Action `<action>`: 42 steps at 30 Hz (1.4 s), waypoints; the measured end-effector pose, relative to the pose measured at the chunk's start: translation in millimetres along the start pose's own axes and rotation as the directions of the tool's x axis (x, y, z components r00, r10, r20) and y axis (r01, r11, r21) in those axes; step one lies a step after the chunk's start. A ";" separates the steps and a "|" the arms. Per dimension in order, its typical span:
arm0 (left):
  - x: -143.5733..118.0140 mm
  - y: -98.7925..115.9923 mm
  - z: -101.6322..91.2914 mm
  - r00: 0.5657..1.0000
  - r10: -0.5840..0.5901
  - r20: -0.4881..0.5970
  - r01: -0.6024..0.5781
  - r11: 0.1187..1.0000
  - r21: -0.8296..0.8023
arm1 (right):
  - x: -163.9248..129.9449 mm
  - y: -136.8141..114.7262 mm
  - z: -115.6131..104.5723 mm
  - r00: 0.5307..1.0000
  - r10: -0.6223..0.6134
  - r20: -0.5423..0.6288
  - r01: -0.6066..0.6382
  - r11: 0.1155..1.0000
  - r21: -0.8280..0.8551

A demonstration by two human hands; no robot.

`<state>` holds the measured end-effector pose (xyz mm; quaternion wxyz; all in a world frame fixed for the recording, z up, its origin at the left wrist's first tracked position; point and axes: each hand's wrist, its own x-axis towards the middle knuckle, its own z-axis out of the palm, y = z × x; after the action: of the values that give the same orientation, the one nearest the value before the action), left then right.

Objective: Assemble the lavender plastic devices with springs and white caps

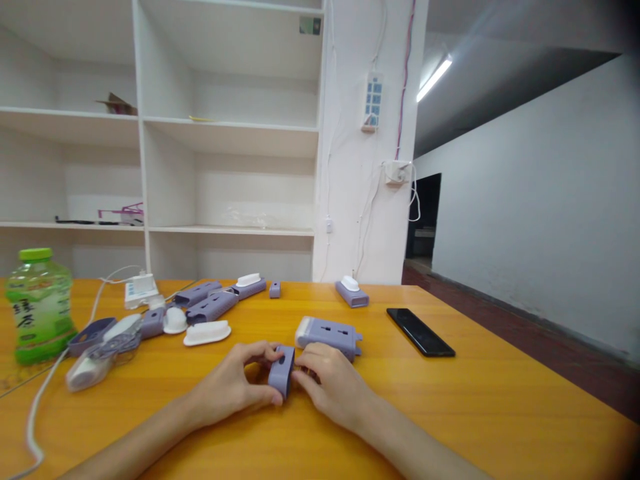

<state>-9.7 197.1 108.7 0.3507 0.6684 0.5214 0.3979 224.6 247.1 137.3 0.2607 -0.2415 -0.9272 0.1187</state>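
Note:
A short purple plastic housing piece [281,372] with a dark oval hole stands on the table, gripped at its left side between the thumb and fingers of my left hand [239,380]. My right hand [327,383] is at the piece's right, open side, its thumb and fingers pinched close together. What they hold there, if anything, is too small and hidden to make out. Just behind my right hand lies a longer purple housing [333,333] with two dark slots and a whitish end. Part of its near edge is covered by that hand.
Several purple housings [213,307] and white caps [207,333] lie at the back left, near a power strip [141,291] and its white cable. A green bottle [40,310] stands far left. To the right are a capped purple housing [353,293] and a black phone [420,331].

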 end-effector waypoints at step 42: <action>5.5 28.7 -11.4 0.963 0.258 0.079 -0.269 0.934 0.236 | -3.3 -12.7 -29.4 0.986 0.001 -0.168 0.002 1.000 0.018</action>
<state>-7.2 197.0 140.0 0.2211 0.7795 0.4639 0.3583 238.1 237.3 164.9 0.3399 -0.2483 -0.9009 0.1061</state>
